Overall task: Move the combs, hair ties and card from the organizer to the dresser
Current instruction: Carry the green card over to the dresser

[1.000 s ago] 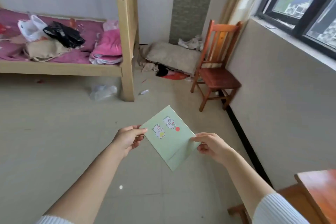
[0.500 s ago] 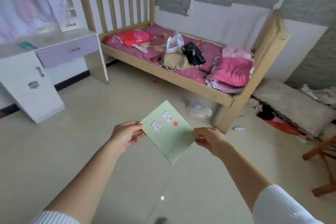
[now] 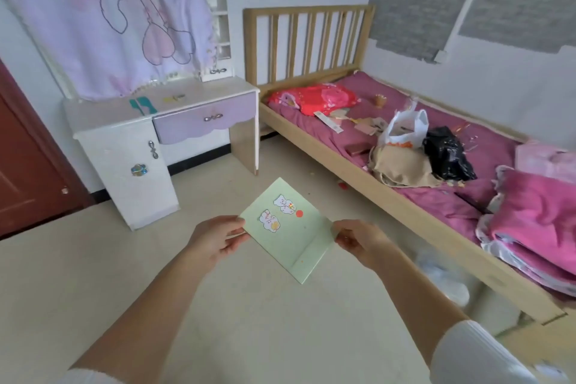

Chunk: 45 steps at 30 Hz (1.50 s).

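Note:
I hold a pale green card (image 3: 291, 234) with cartoon stickers and a red dot out in front of me, above the floor. My left hand (image 3: 216, 238) pinches its left corner and my right hand (image 3: 358, 240) pinches its right edge. The white and lilac dresser (image 3: 218, 92) stands ahead to the left, a few steps away. On its top lie two teal combs (image 3: 142, 104) and a small yellowish item (image 3: 174, 98) that may be a hair tie. The organizer is not in view.
A wooden bed (image 3: 367, 165) with a magenta sheet, bags and folded pink bedding runs along the right. A pink cartoon cloth (image 3: 118, 19) hangs over the dresser's back. A dark red door (image 3: 28, 171) stands at the far left. Bare tile floor lies between me and the dresser.
My view has swung left from the chair and window, past the bed, to the dresser. Both hands have kept the same hold on the card.

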{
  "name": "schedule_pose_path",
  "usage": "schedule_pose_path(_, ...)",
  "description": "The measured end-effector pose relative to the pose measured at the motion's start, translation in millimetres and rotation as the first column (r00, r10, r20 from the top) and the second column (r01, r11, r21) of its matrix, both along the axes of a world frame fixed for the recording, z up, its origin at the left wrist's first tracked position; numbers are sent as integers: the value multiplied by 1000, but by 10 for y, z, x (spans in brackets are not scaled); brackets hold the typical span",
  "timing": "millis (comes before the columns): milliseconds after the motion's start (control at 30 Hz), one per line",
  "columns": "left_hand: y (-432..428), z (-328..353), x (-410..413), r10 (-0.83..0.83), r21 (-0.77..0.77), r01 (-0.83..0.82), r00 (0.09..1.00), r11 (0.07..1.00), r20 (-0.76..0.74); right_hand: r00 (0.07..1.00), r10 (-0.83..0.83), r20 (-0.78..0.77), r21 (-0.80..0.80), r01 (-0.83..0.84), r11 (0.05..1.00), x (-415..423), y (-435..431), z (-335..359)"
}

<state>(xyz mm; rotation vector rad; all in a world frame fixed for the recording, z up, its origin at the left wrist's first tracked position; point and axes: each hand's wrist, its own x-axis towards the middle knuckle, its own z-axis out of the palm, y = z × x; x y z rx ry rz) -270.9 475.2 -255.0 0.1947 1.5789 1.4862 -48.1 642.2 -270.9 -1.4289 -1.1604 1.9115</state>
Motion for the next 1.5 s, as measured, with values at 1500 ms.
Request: schedule_pose_path(1500,6562,-1138,-8025,154,-354,-144,988,924,-1,868,372,329,-159,-337,928,-9184,6624,-1008)
